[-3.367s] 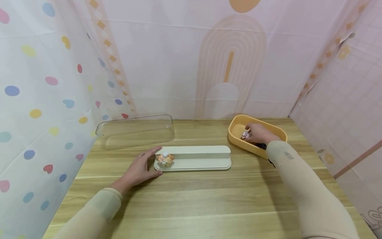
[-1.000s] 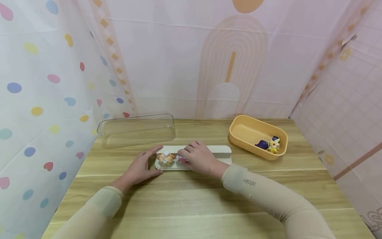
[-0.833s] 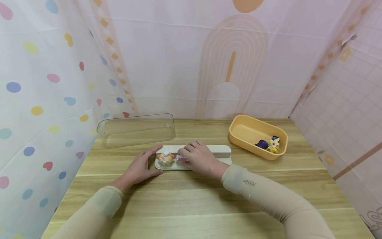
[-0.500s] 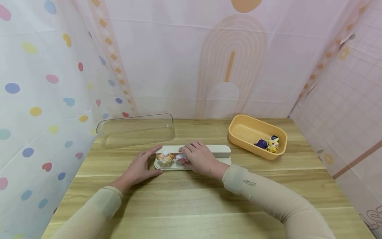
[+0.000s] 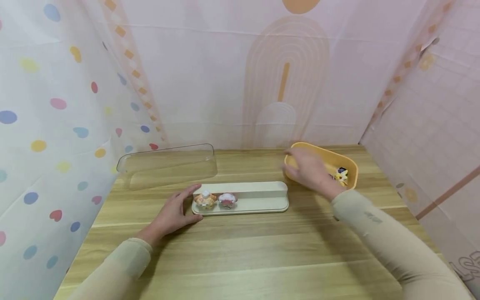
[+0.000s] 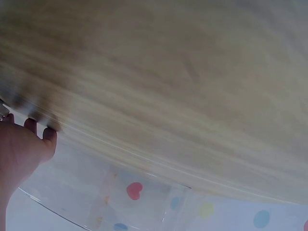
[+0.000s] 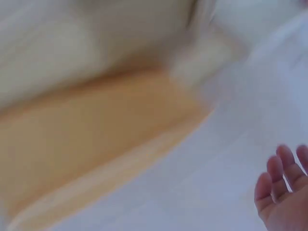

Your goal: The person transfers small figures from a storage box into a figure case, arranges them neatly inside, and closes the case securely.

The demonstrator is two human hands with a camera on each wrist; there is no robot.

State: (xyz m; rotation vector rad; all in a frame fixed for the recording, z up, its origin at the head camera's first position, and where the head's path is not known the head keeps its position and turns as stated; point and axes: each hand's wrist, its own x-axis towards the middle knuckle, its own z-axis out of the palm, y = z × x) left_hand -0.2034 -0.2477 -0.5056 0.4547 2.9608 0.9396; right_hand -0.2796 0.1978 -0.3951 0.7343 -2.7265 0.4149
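A long cream display base (image 5: 260, 204) with a raised back step lies on the table. Two small figurines stand at its left part: an orange one with a white top (image 5: 206, 200) and a pink-and-white one (image 5: 227, 200) beside it. My left hand (image 5: 173, 214) holds the base's left end, thumb at the front corner and index finger at the back. My right hand (image 5: 309, 168), blurred and with fingers spread, is over the left part of a yellow bin (image 5: 331, 156), holding nothing. Inside the bin, a yellow figurine (image 5: 340, 176) sits near a dark blue piece (image 5: 342, 170); my hand hides part of the contents.
A clear plastic cover (image 5: 168, 166) lies behind the base at the back left. Patterned cloth (image 5: 210, 83) hangs along the table's back edge and both sides. Bare wood table (image 5: 240, 254) shows in front of the base.
My right hand has set the pink-and-white figurine on the base beside the orange one, let go, and moved right to the yellow bin. My left hand has stayed at the base's end.
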